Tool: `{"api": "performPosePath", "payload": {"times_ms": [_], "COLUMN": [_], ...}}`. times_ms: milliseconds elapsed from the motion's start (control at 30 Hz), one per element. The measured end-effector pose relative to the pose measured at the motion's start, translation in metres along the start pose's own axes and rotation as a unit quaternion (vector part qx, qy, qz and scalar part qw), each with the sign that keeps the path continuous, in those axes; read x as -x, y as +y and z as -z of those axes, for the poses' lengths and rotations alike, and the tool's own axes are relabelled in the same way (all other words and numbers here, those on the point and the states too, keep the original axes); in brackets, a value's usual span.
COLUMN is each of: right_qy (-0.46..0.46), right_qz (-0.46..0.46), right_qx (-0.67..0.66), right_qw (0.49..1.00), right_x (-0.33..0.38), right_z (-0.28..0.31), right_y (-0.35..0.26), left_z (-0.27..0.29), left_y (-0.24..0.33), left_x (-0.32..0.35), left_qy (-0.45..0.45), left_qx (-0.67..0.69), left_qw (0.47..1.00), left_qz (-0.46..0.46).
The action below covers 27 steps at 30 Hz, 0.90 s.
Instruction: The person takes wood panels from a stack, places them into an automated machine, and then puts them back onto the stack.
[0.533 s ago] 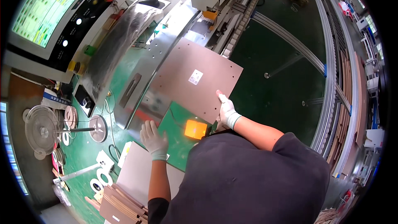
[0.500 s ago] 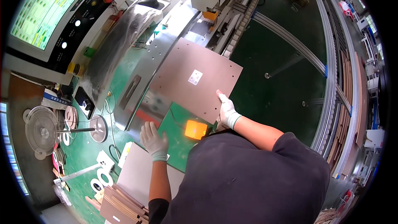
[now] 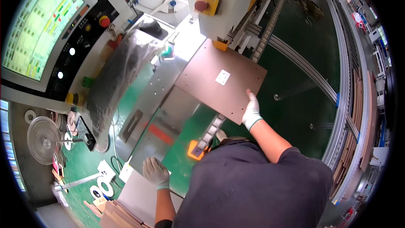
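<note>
A flat brown panel (image 3: 202,74) with small holes near its edges and a white label (image 3: 222,77) lies on the metal machine table (image 3: 175,112). Its far corner reaches under the machine head. My gloved right hand (image 3: 252,112) grips the panel's near right edge, thumb on top and the other fingers hidden below. Down to the left, my gloved left hand (image 3: 155,172) holds nothing, its fingers stretched out and slightly bent. It is beside a pale grey-brown board (image 3: 137,190) at the table's near end; whether it touches the board I cannot tell.
A white machine head with a red button on a yellow box (image 3: 206,4) stands ahead. A control screen (image 3: 44,21) is at the left, with a standing fan (image 3: 44,141) below it. A roller strip (image 3: 211,131) and an orange part (image 3: 195,150) are close to my body. Metal rails (image 3: 301,59) run on the right.
The panel has slid forward with my right hand, its far corner now under the machine head. More of the metal table and a roller strip show behind it. My left hand has drawn back nearer.
</note>
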State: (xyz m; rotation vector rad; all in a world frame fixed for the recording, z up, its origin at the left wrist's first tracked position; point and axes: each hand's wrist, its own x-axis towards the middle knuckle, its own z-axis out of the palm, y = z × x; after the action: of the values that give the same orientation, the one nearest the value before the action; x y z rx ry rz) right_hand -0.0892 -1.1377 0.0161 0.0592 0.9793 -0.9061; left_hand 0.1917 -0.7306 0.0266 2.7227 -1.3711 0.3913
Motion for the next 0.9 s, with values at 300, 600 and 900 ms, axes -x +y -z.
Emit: {"api": "performPosePath", "payload": {"times_ms": [300, 600, 900], "right_qy": [-0.029, 0.031, -0.400], "right_qz": [0.159, 0.155, 0.459], "right_qx": [-0.039, -0.109, 0.635], "right_qw": [0.986, 0.981, 0.476], "right_x": [-0.048, -0.068, 0.053], "right_z": [-0.029, -0.040, -0.048], "right_y": [-0.097, -0.107, 0.072], "left_z": [-0.006, -0.001, 0.005], "left_y": [0.005, 0.023, 0.029], "left_x": [-0.003, -0.002, -0.003], "left_qy": [0.009, 0.103, 0.058], "left_qx": [-0.009, -0.044, -0.014], "left_qw": [1.000, 0.992, 0.989], "left_qz": [0.018, 0.063, 0.138]}}
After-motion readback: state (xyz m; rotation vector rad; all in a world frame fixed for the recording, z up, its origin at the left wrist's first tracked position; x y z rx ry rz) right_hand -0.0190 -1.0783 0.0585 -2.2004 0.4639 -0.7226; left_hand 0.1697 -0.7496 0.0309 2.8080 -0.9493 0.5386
